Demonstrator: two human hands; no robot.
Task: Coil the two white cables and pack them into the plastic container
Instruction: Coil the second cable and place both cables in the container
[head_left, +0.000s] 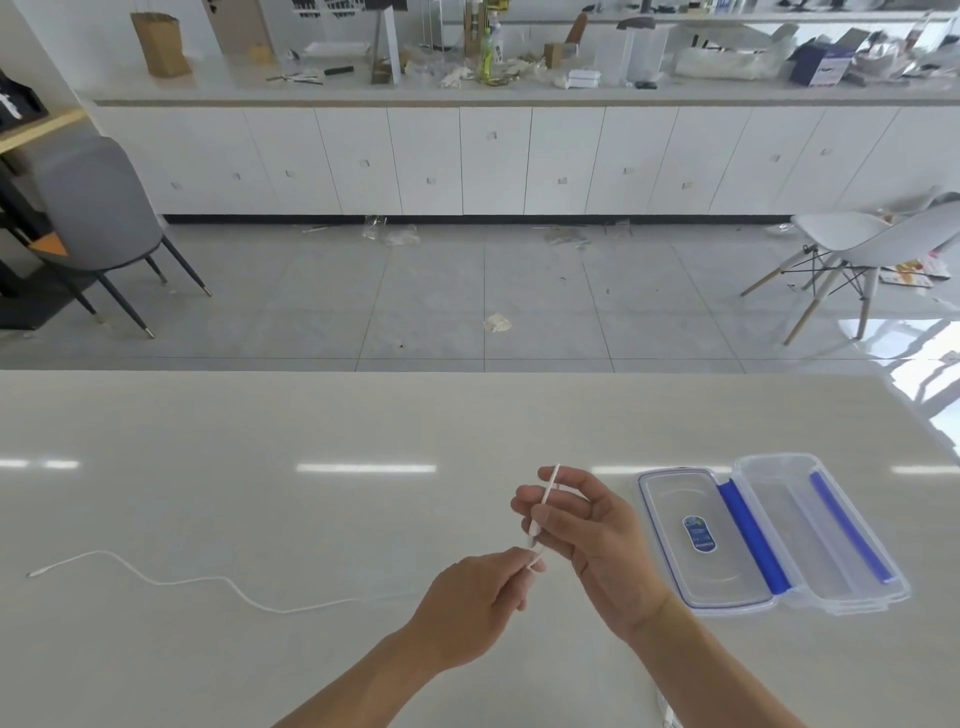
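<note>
Nearest to the camera, two bare forearms come up from the bottom edge over a pale, glossy table (260, 441) that reflects the ceiling lights. The left hand (467, 608) has its fingers pressed together in a pinch on the thin white cable (171, 581), just below the connector end. The right hand (587, 530) holds the stiff white plug part of the same cable between thumb and first fingers, with the other fingers loosely curled; the plug stands nearly upright, tilted a little. From the left hand the cable runs away to the left and lies on the table in soft waves, ending in a small connector well apart from the hands. I judge that coiling is only beginning: no loop is formed yet. To do it well, the right hand should keep the plug end fixed while the left slides along the cord and brings even loops back, without twisting. The cord looks thin, flexible and smooth. To the right, near the right hand, the plastic container (852, 561) lies open and clear, oblong with rounded corners and blue strips, and its lid (675, 519), with an oval label, lies flat beside it. A second cable cannot be identified with certainty. Beyond the table are grey floor tiles, chairs and white cabinets.
</note>
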